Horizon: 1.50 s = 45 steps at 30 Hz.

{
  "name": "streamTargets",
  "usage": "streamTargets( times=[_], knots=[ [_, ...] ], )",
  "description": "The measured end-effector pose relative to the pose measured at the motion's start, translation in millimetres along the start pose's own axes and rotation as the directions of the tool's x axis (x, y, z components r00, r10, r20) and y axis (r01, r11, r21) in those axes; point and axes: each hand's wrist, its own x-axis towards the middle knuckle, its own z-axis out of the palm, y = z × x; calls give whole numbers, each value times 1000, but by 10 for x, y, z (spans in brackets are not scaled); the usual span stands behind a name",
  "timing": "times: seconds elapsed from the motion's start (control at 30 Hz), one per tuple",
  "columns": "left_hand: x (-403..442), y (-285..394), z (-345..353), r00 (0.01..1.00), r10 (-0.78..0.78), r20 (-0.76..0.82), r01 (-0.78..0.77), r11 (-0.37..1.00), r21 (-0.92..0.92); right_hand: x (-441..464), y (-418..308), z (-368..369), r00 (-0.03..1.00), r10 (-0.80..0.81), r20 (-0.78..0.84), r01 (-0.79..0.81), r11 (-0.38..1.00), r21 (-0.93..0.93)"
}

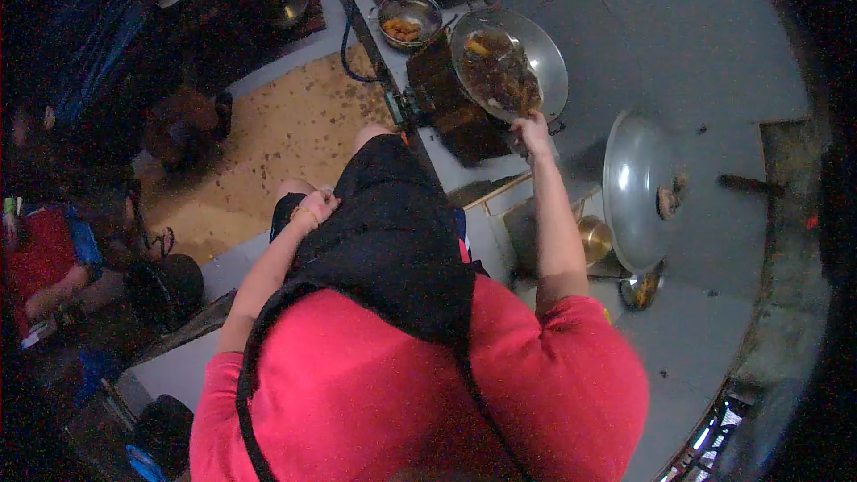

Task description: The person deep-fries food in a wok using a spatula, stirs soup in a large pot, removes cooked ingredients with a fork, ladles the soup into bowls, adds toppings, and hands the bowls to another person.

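Observation:
My right hand (533, 136) is closed at the near rim of a wide metal wok (555, 71). What it grips is hard to make out; a thin brownish shape runs from the fingers into the wok. Dark oil with a yellowish fried piece (478, 48) lies in the wok, which sits over a dark stove (446, 98). My left hand (319, 203) rests on my lap against the black apron (384, 223), fingers curled; whether anything is in them is too blurred to see. Beyond the stove's left side, a metal bowl (410, 9) holds several golden-brown fried pieces (401, 30).
A large shiny metal pan (636, 187) stands to my right, with brownish lumps (668, 199) beside or in it. Near it are a brass-coloured pot (594, 239) and a small bowl (641, 290). A dark hose (349, 54) runs by the stove. Another person's arm (58, 295) shows at left.

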Motion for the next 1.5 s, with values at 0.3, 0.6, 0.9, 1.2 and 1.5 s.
streamTargets(
  times=[0.3, 0.6, 0.9, 1.2, 1.5],
  knots=[
    [58, -67, 65, 1000, 6, -11, -5, 999, 54, -1036, -464, 4, 975, 150, 167, -181, 965, 191],
    [263, -111, 191, 996, 83, 28, -82, 996, -18, -1255, -103, -169, 991, -131, 40, 128, 989, 78],
    [-1, -182, 11, 998, 45, -42, -45, 999, 7, -707, 201, -208, 994, -105, -37, 102, 992, -72],
    [143, -112, 127, 998, -43, 55, 46, 997, -60, -189, 67, -288, 972, 51, -227, -38, 997, 60],
    [123, 6, 36, 999, -43, 0, 43, 999, 1, -577, 13, -22, 990, 117, 76, -124, 989, 86]
  ],
)
